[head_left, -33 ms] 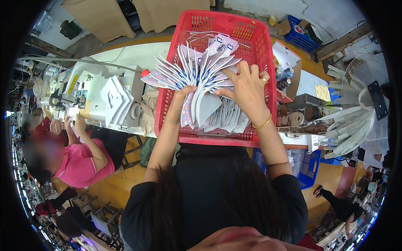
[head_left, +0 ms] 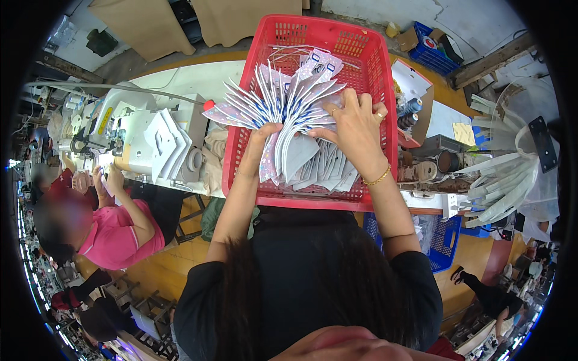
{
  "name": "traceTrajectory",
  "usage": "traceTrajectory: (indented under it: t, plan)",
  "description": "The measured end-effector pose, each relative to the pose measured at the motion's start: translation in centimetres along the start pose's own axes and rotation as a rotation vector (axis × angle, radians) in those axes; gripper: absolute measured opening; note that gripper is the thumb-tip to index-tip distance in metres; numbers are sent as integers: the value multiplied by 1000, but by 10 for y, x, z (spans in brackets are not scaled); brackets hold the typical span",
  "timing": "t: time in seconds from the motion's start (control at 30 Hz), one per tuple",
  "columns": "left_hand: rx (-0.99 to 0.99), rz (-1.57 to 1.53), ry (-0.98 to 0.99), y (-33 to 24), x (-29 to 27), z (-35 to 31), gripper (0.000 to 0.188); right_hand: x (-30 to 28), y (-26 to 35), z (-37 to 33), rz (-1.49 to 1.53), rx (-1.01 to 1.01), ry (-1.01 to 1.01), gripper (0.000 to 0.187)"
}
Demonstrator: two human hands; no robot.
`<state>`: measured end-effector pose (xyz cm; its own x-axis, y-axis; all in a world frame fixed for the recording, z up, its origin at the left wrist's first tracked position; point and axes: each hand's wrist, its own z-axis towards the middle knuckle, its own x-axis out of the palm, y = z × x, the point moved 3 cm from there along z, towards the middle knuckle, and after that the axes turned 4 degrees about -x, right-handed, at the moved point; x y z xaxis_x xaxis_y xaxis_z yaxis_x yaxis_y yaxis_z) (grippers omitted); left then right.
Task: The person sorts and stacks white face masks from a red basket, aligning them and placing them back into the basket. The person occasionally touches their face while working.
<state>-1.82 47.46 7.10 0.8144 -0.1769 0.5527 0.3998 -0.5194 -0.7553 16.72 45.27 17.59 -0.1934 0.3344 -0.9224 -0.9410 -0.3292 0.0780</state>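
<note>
A thick fanned bundle of cut fabric pieces [head_left: 288, 120], white-backed with pink-and-lilac print and blue parts, spreads above a red plastic basket [head_left: 384, 66]. My left hand [head_left: 263, 144] grips the bundle at its near left side; the thumb lies over the pieces and the other fingers are hidden by them. On the right side, my right hand [head_left: 357, 123] is closed around the bundle's edge, thumb below and bent fingers above. Under the hands, more white-backed pieces [head_left: 328, 168] lie in a row inside the basket. Printed pieces [head_left: 322, 63] and thin white strips lie behind the bundle.
To the left stands a sewing machine [head_left: 120, 114] with white cut pieces [head_left: 167, 147] on it; a co-worker in pink [head_left: 123, 234] sits there. Right of the basket are a box with thread spools [head_left: 410, 108] and hanging pale strips [head_left: 503, 186]. A blue crate [head_left: 445, 243] sits below.
</note>
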Motion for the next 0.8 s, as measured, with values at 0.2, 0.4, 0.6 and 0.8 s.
traceTrajectory:
  t: [0.2, 0.4, 0.6, 0.8]
  plan:
    - [-71, -153, 62, -1, 0, 0, 40, 1, 2, -5, 22, -34, -18, 48]
    - [-55, -174, 120, -4, -2, 8, 39, 9, -1, -5, 25, -66, -17, 51]
    - [43, -135, 38, -2, -5, 8, 38, 12, -1, -5, 45, -49, -3, 58]
    - [148, 122, -89, -7, -5, 2, 37, 6, 9, -1, 39, -55, 247, 71]
